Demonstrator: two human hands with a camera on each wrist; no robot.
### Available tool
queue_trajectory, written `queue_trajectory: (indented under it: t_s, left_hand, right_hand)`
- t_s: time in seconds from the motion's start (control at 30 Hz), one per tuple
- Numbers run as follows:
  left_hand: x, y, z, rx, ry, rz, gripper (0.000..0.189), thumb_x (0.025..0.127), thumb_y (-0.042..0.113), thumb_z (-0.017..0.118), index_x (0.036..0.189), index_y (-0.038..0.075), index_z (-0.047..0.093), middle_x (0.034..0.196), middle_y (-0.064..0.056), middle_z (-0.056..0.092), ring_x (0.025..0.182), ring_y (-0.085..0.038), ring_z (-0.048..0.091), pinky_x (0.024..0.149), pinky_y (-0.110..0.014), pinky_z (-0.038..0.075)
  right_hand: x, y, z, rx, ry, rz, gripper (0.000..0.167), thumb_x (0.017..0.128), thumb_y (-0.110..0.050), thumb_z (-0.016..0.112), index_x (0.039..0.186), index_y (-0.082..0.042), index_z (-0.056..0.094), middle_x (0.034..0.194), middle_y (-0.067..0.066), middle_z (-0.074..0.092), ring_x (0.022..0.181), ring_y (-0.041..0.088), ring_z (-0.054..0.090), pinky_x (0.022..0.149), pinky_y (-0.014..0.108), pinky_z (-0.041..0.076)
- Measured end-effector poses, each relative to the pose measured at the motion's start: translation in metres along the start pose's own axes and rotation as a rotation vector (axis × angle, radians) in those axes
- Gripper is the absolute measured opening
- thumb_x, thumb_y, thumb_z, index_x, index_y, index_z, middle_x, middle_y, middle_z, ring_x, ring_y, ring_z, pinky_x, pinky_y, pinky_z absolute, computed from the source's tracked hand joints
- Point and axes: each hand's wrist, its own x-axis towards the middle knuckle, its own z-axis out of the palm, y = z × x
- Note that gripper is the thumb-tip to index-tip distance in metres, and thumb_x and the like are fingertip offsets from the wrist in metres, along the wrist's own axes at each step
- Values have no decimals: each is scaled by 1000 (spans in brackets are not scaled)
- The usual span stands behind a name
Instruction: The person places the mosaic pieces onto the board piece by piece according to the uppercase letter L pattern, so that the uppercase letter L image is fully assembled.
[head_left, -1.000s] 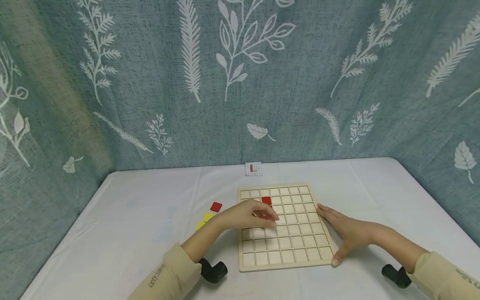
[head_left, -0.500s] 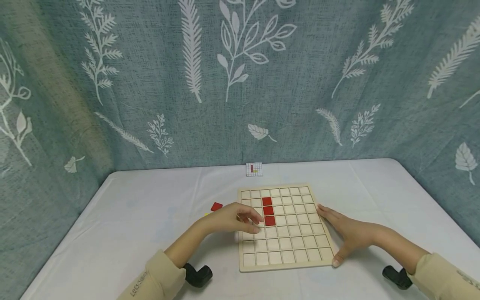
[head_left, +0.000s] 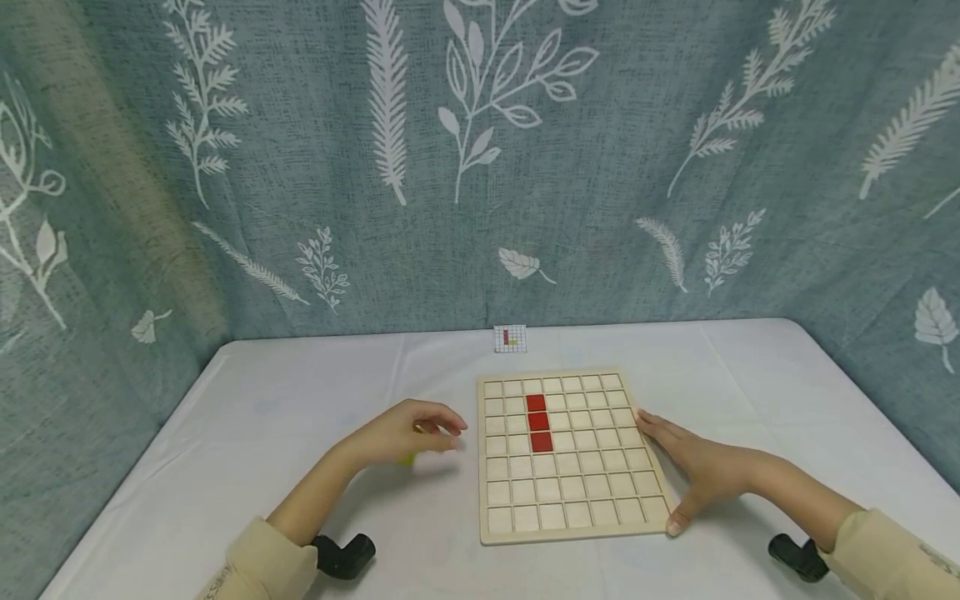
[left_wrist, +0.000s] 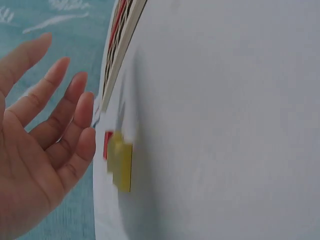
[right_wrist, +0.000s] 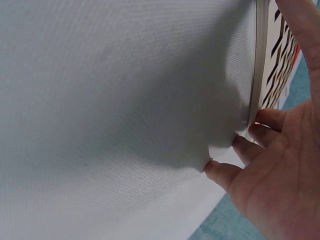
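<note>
A pale wooden grid board (head_left: 517, 517) lies in front of me, and several red tiles (head_left: 538, 421) form a column in its cells. My left hand (head_left: 397, 432) hovers over the cloth left of the board, fingers loosely bent, holding nothing. Beneath it a bit of a yellow tile (head_left: 407, 459) shows. In the left wrist view, yellow tiles (left_wrist: 122, 165) and a red tile (left_wrist: 106, 145) lie on the cloth past my fingertips. My right hand (head_left: 708, 471) rests against the board's right edge, thumb by the near corner; the right wrist view shows its fingertips at that edge.
A small printed grid card (head_left: 510, 338) with red and yellow squares lies at the back of the white-covered table (head_left: 315, 375). A blue-green curtain (head_left: 420, 250) hangs behind. Black strap pieces (head_left: 345, 557) sit at both wrists.
My left hand has moved left off the board to above the loose tiles, uncovering the red column and hiding the loose red tile in the head view. My right hand has stayed put.
</note>
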Motion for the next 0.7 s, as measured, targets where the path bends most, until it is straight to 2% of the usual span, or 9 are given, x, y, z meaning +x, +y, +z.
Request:
queue_trajectory:
  t_s: [0.17, 0.33, 0.5, 0.7]
  left_hand:
    - [-6, -5, -14, 21, 52, -26, 29, 89, 27, 61, 109, 7, 65, 104, -4, 66, 88, -18, 60, 77, -28, 47]
    - [-6, -6, -23, 11, 74, -41, 29, 89, 27, 60, 109, 7, 65, 105, -6, 66, 92, -21, 59, 78, -36, 47]
    - [-8, -9, -26, -19, 77, -45, 28, 89, 24, 60, 109, 5, 65, 108, -11, 66, 91, -24, 59, 76, -37, 48]
    - [-10, -17, -26, -2, 110, -88, 29, 86, 26, 65, 107, 6, 65, 101, -5, 66, 88, -18, 58, 78, -34, 46]
  right_hand:
    - [0, 1, 0, -2, -1, -2, 134, 49, -53, 81, 144, 6, 8, 151, 25, -1, 136, 46, 6, 105, 58, 18]
    - [-1, 1, 0, 1, 1, 1, 134, 49, -53, 81, 144, 6, 8, 151, 25, 0, 136, 46, 7, 104, 58, 19]
    - [-1, 0, 1, 2, 6, -2, 134, 49, -53, 82, 144, 7, 9, 151, 25, 1, 136, 46, 8, 104, 58, 19]
    - [-1, 1, 1, 2, 11, -1, 134, 49, -53, 81, 144, 6, 9, 151, 25, 1, 136, 46, 8, 105, 58, 19]
